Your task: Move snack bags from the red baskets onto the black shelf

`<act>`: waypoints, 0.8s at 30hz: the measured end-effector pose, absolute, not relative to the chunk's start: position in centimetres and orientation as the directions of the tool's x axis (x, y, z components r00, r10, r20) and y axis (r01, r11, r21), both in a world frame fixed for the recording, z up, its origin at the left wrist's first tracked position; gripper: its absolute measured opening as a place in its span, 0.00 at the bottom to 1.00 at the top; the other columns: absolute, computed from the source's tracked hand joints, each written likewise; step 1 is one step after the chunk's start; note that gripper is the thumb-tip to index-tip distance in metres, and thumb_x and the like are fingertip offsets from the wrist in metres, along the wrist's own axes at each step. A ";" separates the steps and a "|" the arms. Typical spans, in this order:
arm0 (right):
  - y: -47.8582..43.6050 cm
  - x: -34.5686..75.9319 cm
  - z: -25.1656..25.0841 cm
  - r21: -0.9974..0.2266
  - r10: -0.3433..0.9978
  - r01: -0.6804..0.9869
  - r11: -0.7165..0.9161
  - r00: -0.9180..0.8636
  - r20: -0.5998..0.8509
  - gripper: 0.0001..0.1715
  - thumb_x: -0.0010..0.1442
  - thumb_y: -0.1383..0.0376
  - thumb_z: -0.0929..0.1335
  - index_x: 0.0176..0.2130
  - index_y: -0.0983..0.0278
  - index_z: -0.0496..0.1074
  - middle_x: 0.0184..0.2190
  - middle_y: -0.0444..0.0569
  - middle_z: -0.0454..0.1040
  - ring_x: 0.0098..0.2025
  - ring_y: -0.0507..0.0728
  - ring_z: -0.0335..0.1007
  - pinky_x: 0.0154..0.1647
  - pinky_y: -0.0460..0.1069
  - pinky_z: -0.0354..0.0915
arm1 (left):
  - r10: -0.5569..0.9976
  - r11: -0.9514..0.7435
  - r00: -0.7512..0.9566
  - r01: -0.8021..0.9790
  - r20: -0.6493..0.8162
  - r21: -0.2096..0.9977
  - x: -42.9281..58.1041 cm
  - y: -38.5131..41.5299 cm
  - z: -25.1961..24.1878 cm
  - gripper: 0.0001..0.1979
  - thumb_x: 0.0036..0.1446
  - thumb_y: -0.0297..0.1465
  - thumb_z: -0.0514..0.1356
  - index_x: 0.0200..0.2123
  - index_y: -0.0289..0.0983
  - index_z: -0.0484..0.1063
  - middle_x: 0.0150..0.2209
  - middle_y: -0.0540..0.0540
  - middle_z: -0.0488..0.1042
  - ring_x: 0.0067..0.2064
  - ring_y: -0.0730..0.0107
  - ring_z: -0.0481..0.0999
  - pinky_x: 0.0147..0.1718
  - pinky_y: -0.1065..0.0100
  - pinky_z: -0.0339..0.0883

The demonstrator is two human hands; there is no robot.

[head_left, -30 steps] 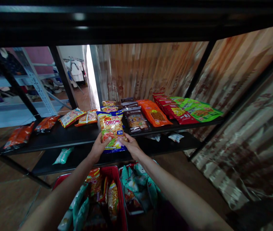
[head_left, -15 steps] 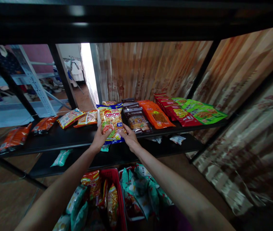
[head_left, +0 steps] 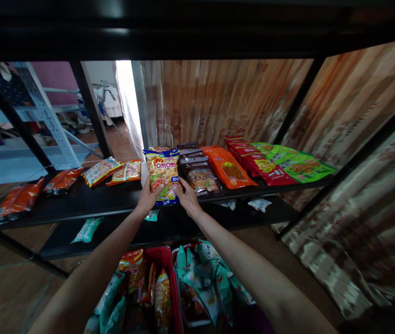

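A yellow and blue snack bag (head_left: pixel 164 172) lies on the black shelf (head_left: pixel 106 200) on top of more bags of the same kind. My left hand (head_left: pixel 148 198) grips its near left corner, thumb on top. Its near right edge is pinched by my right hand (head_left: pixel 187 196). Right of the bag lies a row of dark brown packets (head_left: pixel 199 176), touching it or nearly so.
Orange (head_left: pixel 230 170), red (head_left: pixel 260 162) and green packets (head_left: pixel 296 164) lie to the right on the shelf, more snack bags (head_left: pixel 113 170) to the left. A red basket (head_left: pixel 172 283) of snacks stands below my arms. The lower shelf holds a teal packet (head_left: pixel 87 229). Curtain behind.
Both hands have carried the yellow and blue bag up and away from me onto the shelf, setting it on the stack beside the brown packets.
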State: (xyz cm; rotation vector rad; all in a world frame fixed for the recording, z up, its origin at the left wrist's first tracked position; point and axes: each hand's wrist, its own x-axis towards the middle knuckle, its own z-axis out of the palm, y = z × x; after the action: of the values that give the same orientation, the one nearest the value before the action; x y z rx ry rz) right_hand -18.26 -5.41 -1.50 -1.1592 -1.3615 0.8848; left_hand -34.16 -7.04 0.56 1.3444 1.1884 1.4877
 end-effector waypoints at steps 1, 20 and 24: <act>-5.4 -18.2 -1.6 -0.954 0.963 0.166 0.249 0.065 0.263 0.30 0.53 0.59 0.69 0.56 0.56 0.67 0.48 0.45 0.76 0.50 0.58 0.71 0.55 0.54 0.64 | 0.959 -0.248 -0.129 0.035 0.251 0.968 -34.2 -7.0 0.4 0.31 0.47 0.40 0.66 0.54 0.40 0.66 0.48 0.44 0.75 0.49 0.57 0.75 0.50 0.59 0.68; -5.3 -18.4 -2.1 -0.874 0.918 0.358 0.327 0.097 0.384 0.28 0.55 0.59 0.67 0.55 0.59 0.68 0.53 0.50 0.71 0.56 0.60 0.64 0.60 0.56 0.57 | 0.900 -0.264 -0.263 0.309 0.348 0.914 -34.3 -7.1 -1.1 0.29 0.48 0.44 0.64 0.53 0.37 0.68 0.52 0.39 0.71 0.55 0.52 0.68 0.56 0.56 0.58; -5.3 -18.5 -1.3 -0.812 0.904 0.462 0.355 0.049 0.424 0.29 0.56 0.57 0.65 0.56 0.62 0.66 0.59 0.53 0.65 0.62 0.61 0.56 0.64 0.57 0.51 | 0.892 -0.224 -0.309 0.332 0.330 0.916 -34.3 -7.1 -1.0 0.31 0.47 0.43 0.65 0.53 0.36 0.68 0.52 0.38 0.69 0.56 0.52 0.67 0.56 0.57 0.57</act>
State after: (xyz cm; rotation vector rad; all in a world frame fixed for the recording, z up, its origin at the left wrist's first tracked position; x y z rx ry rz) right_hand -18.51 -5.29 -1.33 -1.2643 -1.5791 0.5335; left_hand -34.28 -7.12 -0.96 1.4584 1.5631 1.5601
